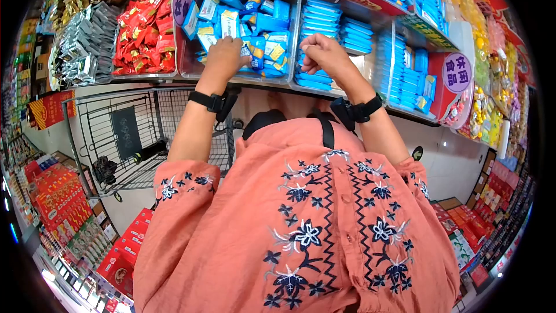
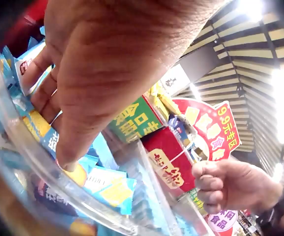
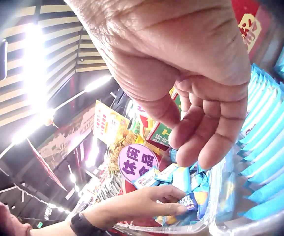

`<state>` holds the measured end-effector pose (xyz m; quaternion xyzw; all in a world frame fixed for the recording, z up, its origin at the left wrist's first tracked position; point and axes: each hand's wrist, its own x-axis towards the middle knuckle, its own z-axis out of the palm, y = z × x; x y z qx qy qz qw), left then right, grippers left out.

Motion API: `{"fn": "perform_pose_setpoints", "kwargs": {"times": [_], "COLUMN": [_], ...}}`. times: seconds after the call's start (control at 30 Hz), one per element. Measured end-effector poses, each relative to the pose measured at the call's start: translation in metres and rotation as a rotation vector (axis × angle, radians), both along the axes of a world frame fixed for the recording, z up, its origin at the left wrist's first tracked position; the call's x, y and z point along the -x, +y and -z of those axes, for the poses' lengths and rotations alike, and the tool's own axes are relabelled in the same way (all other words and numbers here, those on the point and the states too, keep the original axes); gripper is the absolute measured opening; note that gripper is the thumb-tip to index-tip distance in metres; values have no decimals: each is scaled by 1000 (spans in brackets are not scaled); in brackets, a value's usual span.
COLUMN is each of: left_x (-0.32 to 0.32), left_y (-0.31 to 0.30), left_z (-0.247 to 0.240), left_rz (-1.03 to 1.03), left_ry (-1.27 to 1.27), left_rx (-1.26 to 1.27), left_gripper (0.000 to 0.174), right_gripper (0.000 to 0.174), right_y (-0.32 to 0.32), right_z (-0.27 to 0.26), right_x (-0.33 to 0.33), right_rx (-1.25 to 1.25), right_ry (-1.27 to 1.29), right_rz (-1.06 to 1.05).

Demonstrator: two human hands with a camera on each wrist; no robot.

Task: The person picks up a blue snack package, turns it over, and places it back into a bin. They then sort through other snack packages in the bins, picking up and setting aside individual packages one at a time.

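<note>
My left hand [image 1: 225,58] reaches into a clear bin of loose blue snack packets [image 1: 230,23]. Between its thumb and fingers it pinches a blue snack packet [image 2: 47,133] with a yellow print, partly covered by the hand in the left wrist view. Over the neighbouring bin, which holds neatly stacked blue packets [image 1: 321,20], hovers my right hand [image 1: 325,55]. Its fingers [image 3: 201,132] hang loosely curled toward the thumb, with nothing held between them.
Red packets [image 1: 147,32] and silver packets [image 1: 87,40] fill bins on the left. A wire shopping cart [image 1: 124,139] stands below them. More blue packets [image 1: 399,75] lie on the right beside a round purple sign [image 1: 457,72]. Clear plastic walls [image 1: 296,29] divide the bins.
</note>
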<state>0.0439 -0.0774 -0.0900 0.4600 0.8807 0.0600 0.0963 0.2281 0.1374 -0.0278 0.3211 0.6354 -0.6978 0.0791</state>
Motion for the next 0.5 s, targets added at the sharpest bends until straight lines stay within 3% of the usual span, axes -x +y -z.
{"fn": "perform_pose_setpoints", "kwargs": {"times": [0.07,0.17,0.3,0.4,0.5], "left_x": [4,16,26,32,37], "left_y": [-5,-17,-30,-29,-25], "left_z": [-10,-13,-10,-2,10], "left_rz": [-25,-268,-444,-463,-449], "left_ry": [26,99,36,-67,-58], "left_rx": [-166,-233,55,40,3], "left_gripper": [40,40,60,74,75], "right_gripper": [24,22,22,22,22], "right_y": [-1,-2,-7,-10,-12], "right_z": [1,1,-2,-2,0], "right_x": [0,1,4,5,10], "right_rx": [-3,7,14,12,1], "right_ry": [7,-1,2,5,1], "right_rz": [10,19,10,-4,-19]}}
